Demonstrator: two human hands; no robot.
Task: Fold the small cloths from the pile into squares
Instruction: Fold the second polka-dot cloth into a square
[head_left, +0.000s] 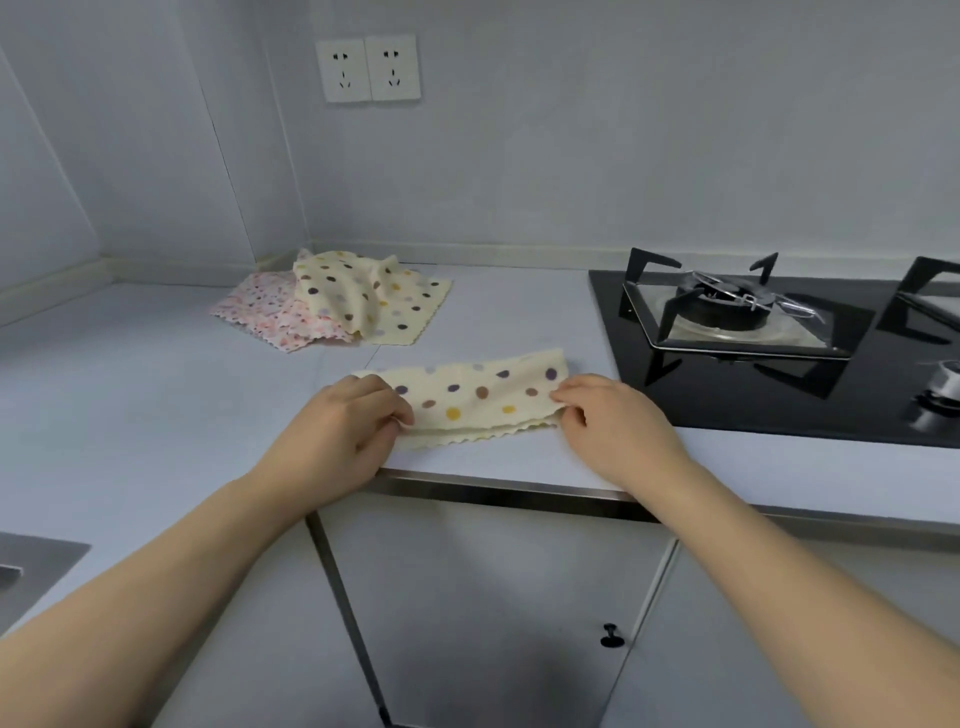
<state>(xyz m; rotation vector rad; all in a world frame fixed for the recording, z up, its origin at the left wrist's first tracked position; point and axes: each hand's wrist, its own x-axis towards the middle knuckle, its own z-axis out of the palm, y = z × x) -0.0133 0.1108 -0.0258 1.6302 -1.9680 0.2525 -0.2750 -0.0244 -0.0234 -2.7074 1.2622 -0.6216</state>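
Behind and left of the folded dotted cloth (475, 397) lies the pile of cloths (337, 299) on the surface (156, 395). The left hand (340, 431) pinches the cloth's left end; the right hand (605, 421) pinches its right end. The gas hob (779, 338) sits to its right.

A cream cloth with coloured dots (478, 395) lies folded in half into a long strip near the desk's (156, 415) front edge, its zigzag hems toward the viewer. Behind it, a loose pile of cloths (332, 299), cream dotted over pink-patterned, sits in the corner.
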